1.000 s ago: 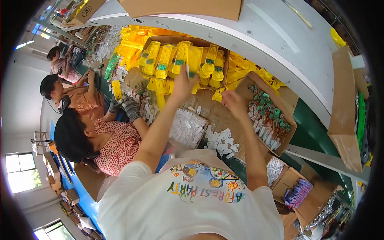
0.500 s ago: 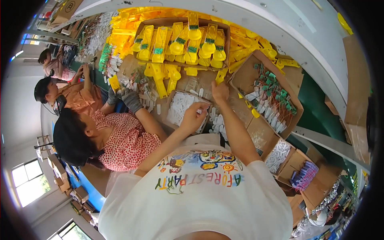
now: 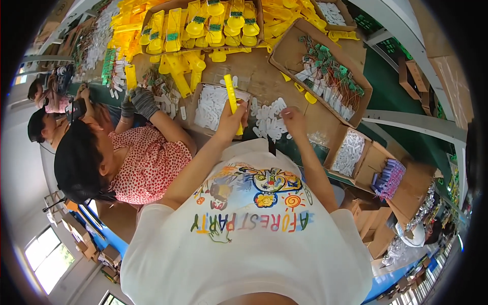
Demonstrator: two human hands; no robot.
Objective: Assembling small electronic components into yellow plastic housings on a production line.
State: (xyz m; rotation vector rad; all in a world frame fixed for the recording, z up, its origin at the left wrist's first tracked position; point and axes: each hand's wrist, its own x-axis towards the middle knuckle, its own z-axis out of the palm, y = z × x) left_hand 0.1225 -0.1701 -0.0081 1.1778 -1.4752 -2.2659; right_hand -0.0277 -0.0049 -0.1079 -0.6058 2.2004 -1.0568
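My left hand [image 3: 233, 121] is closed round a long, narrow yellow plastic housing [image 3: 230, 92], which stands up at a tilt, its lower end showing below the fist. Behind that hand is a cardboard box of small white plastic pieces [image 3: 210, 108]. My right hand [image 3: 294, 122] is at the right edge of a loose heap of white oblong pieces [image 3: 268, 120] on the table. Its fingers are curled together at the heap; whatever is between them is too small to make out.
A shallow carton [image 3: 348, 116] of green circuit boards with wires lies at the right. A far box [image 3: 152, 51] holds yellow housings with boards. To my left, a co-worker's gloved hands [image 3: 144, 103] hold a yellow part. A box of white pieces [image 3: 333, 163] stands near right.
My right hand has come back from the yellow part at the far side to the white heap. A yellow housing is now in my left hand, which was without one. The view has shifted.
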